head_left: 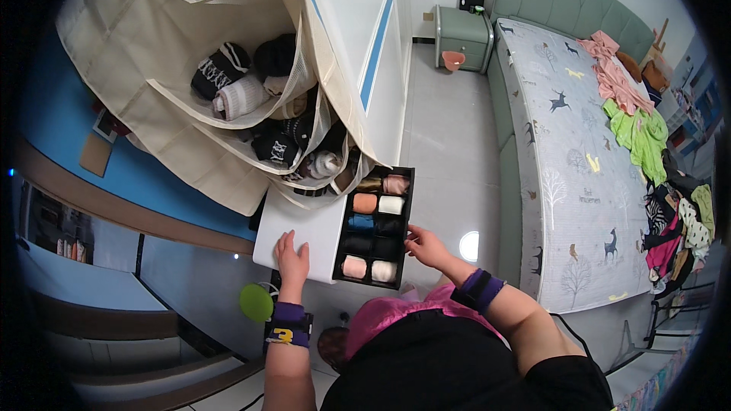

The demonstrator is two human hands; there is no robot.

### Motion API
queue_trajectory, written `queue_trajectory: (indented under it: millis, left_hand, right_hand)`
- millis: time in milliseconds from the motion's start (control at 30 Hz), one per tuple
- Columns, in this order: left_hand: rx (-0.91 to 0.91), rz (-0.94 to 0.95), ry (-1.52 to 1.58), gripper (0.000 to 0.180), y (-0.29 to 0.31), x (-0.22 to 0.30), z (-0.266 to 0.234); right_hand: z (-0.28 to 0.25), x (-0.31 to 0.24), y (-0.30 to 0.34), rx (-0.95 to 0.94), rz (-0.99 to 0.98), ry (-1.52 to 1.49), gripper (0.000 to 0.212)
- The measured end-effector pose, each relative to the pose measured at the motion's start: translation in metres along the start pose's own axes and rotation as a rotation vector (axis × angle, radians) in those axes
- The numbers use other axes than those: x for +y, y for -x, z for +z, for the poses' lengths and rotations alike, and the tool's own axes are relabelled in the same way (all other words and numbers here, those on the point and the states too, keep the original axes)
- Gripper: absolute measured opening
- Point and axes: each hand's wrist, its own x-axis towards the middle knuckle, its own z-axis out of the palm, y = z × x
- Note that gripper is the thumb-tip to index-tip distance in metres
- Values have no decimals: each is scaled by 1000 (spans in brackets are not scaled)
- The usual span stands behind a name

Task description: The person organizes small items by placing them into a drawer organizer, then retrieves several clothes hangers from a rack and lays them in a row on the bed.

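Observation:
A black divided box (410,202) lies on the white tabletop (304,221) in front of me. Its compartments hold rolled-up cloth pieces that look like socks: an orange roll (365,203), a white roll (391,205), a blue roll (361,222), pink and dark ones. At the box's right edge my right hand (428,247) is closed, fingertips on the rim. My left hand (292,259) rests on the tabletop left of the box, fingers stretched out and holding nothing.
A beige hanging organizer (205,144) with mesh-edged pockets of rolled socks (242,97) overhangs the tabletop's far side. Behind it stands a white and blue panel (358,23). To the right are a bed (571,183) with piled clothes (674,236) and a green nightstand (463,36).

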Motion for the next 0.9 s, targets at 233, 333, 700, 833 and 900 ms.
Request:
queue_trajectory:
  millis: [233, 333, 700, 833, 900]
  left_hand:
    - [5, 67, -144, 53, 2, 9, 4]
    - [-6, 41, -106, 52, 1, 10, 1]
    - [-30, 39, -87, 52, 4, 11, -5]
    - [-28, 41, -91, 52, 4, 11, -5]
    - [-39, 40, -96, 53, 5, 9, -5]
  right_hand:
    - [35, -22, -35, -143, 25, -57, 53]
    - [47, -21, -47, -136, -17, -35, 51]
    - [88, -34, -83, -209, -49, 38, 51]
    - [101, -29, -94, -195, -91, 37, 43]
    - [105, -31, -96, -210, -80, 28, 37]
